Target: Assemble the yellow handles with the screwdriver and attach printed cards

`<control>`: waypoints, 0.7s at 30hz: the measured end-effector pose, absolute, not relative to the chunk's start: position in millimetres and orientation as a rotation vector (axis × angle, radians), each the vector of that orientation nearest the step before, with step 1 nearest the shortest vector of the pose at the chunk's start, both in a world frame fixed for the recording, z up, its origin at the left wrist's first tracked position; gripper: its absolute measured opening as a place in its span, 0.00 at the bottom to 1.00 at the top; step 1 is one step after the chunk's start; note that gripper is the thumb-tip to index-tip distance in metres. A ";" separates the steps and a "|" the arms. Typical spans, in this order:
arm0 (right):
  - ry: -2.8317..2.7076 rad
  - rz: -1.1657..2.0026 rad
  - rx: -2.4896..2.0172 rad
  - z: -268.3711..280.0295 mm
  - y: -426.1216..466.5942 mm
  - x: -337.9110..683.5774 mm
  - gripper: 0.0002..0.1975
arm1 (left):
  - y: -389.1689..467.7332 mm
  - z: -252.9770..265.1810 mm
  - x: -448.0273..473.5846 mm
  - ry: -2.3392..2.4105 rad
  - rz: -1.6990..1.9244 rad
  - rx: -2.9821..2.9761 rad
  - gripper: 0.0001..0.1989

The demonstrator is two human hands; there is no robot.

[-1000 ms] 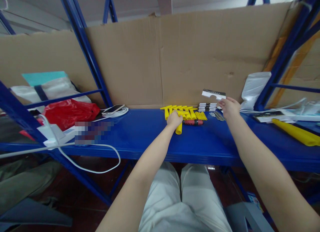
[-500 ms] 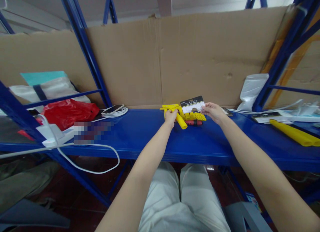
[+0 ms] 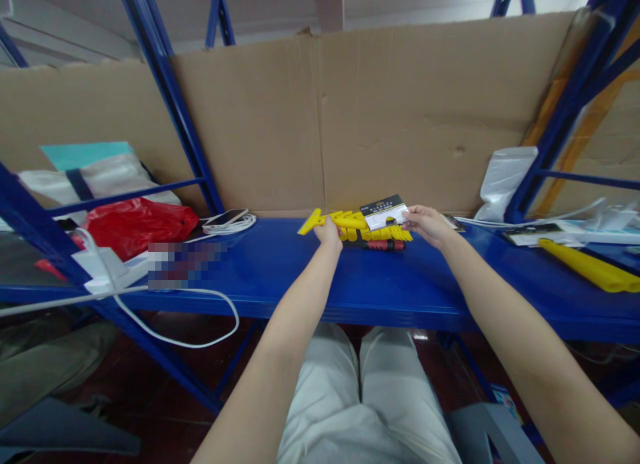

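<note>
The blue table [image 3: 400,281] is carrying a row of yellow pieces [image 3: 352,235]. Just over them, the left hand [image 3: 329,232] is gripping a yellow tool [image 3: 311,222] — its handle pointing toward the card [image 3: 379,209] that the right hand [image 3: 424,225] is pinching by one edge — and pale lettering, too small to read, is crossing the card's black band.

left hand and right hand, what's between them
In the head view: the yellow tool handle in the left hand, the printed card in the right hand and, lower, more yellow pieces and a red tool.
</note>
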State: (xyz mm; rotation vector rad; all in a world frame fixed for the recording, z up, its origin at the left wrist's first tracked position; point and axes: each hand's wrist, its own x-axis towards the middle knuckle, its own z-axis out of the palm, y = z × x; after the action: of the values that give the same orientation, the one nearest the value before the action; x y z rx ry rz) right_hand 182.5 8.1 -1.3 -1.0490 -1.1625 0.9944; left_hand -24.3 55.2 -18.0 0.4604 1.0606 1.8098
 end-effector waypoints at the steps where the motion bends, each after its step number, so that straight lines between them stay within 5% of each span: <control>1: -1.179 0.999 -1.044 -1.8 8.5 181.8 0.10 | 54.4 -17.2 -24.1 1.063 1.801 0.464 0.02; 21: -1.293 1.001 -1.061 -11.2 5.9 156.5 0.09 | 40.8 -19.1 -4.9 0.857 1.446 0.747 0.04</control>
State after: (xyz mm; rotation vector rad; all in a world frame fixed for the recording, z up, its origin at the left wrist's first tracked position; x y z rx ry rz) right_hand 156.5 5.9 -11.2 -1.0607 -1.2929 1.0014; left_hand -4.9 40.8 -19.1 0.7470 0.8575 1.4463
